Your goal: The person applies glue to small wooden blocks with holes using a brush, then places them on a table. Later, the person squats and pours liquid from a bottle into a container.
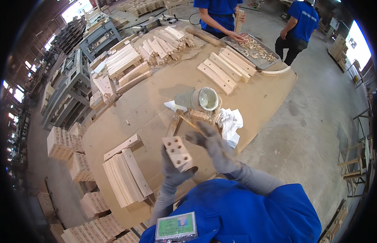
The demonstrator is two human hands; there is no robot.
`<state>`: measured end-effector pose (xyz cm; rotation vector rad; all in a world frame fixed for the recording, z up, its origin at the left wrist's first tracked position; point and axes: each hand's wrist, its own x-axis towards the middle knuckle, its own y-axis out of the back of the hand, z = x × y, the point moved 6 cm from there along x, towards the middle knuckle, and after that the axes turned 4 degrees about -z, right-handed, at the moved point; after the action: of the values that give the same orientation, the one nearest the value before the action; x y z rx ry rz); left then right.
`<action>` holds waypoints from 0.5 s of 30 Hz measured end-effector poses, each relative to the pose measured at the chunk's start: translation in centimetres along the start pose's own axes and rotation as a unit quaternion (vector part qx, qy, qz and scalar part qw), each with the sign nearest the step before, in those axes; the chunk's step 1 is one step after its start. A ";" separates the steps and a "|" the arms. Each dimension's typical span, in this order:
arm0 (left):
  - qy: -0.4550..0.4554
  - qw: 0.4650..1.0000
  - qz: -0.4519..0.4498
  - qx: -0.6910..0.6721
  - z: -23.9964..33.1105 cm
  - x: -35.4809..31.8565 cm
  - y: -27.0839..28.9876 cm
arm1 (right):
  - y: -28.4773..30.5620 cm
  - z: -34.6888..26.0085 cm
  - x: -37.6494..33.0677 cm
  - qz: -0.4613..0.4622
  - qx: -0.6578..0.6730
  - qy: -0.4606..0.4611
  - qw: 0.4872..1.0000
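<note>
In my gloved left hand (172, 170) are pale wooden pieces (178, 153), held together with their ends facing up. Several round holes are drilled in those ends. My gloved right hand (214, 148), just to the right, is closed round a thin yellowish stick (192, 124). The stick slants up and left toward the tabletop; its tip is too small to make out. Beyond the hands stands a whitish tub (211, 99) with a crusted rim. A crumpled white cloth (229, 124) lies beside it. A small wooden block (199, 115) sits at the tub's near side.
Curved wooden slats (125, 176) lie at the left on the brown-covered table (156, 107). Drilled slats (225, 71) and a metal tray (263, 60) of small dowels are at the far side, where a co-worker's hand (237, 37) reaches in. Another person (300, 22) stands farther right.
</note>
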<state>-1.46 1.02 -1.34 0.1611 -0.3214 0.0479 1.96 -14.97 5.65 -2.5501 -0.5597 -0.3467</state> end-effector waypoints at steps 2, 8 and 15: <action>0.109 0.992 -0.060 -0.003 -1.1 0.5 1.5 | 3.6 -2.2 -0.5 0.021 -0.005 0.042 0.999; 0.273 0.957 -0.087 -0.038 -2.0 5.2 1.9 | 14.2 -5.6 0.2 0.233 -0.125 -0.150 0.953; 0.295 0.931 -0.192 -0.091 -2.2 12.4 -2.9 | 17.5 -4.3 2.7 0.283 -0.108 -0.136 0.943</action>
<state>11.18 -1.23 0.15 0.0176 0.3120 -0.3180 11.61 -30.12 2.86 -2.8454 0.1462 0.1624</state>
